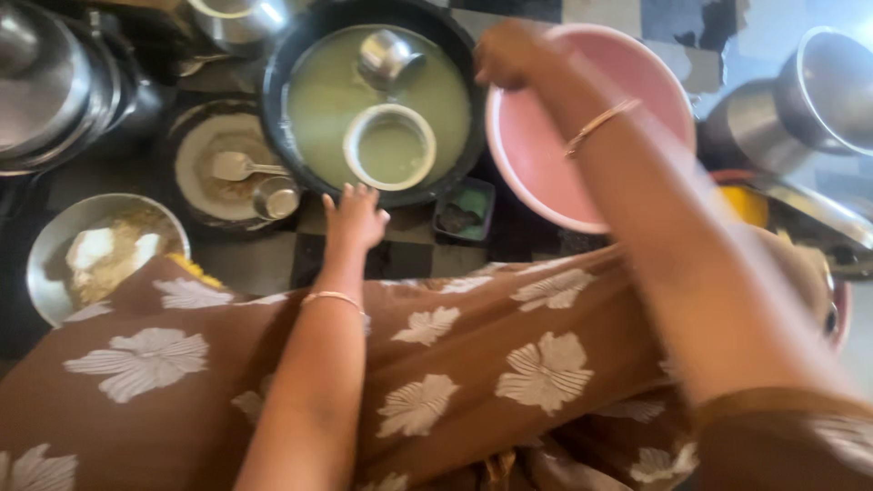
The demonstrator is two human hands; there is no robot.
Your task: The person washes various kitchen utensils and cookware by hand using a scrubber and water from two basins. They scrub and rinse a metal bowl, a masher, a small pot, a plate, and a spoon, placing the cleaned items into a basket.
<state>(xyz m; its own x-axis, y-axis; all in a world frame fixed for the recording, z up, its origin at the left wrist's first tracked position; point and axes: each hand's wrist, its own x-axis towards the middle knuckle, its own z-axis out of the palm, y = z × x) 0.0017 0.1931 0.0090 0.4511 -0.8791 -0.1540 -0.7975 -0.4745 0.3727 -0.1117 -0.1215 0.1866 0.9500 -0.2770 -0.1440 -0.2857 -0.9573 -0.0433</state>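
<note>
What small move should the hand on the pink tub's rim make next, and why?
Probably tilt or draw the pink tub toward the dark pan. The right hand has a grip on the tub's far rim, right beside the pan of greenish liquid, while the left hand rests open at the pan's near edge.

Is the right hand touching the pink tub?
Touching. The head view shows the right hand curled over the rim of the pink tub, with no gap.

Floor (273,259): dark and pale checkered tiles, seen from above.
Light: bright daylight from upper right, glinting on steel vessels (800,100).
Edges: stacked steel pots (55,82) at upper left.
</note>
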